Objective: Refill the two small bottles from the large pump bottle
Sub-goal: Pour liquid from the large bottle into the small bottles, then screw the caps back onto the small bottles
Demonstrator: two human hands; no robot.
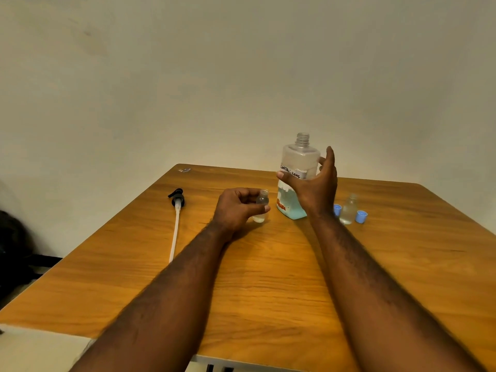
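Holding up all the things is the brown wooden surface (268, 291). The big bottle (299, 162) is standing toward 1 o'clock on it. Its top is open, because the pump (177, 208) is off and is lying flat on its side out at 10 o'clock, well apart from the bottle. So the opening step is looking done. Blue liquid is filling only the low part of the big bottle.

The right hand (311, 189) is wrapping round the middle of the big bottle, thumb in front and fingers behind. I cannot tell if the bottle is lifting off the surface yet. It is standing nearly straight, so nothing is pouring now.

The left hand (236, 210) is curling round the first small bottle (261, 201) and holding it upright just beside the big one, at its 9 o'clock side. This small bottle is open and is showing only a little liquid at the bottom, so it is looking like it needs filling.

The second small bottle (349, 210) is standing open at 3 o'clock from the big bottle, with no hand on it. Something clear seems to be inside, but how much is hard to tell.

One blue cap (337, 210) is lying at its 9 o'clock side and the other blue cap (361, 216) at its 3 o'clock side. Pouring and capping are looking like the jobs left.
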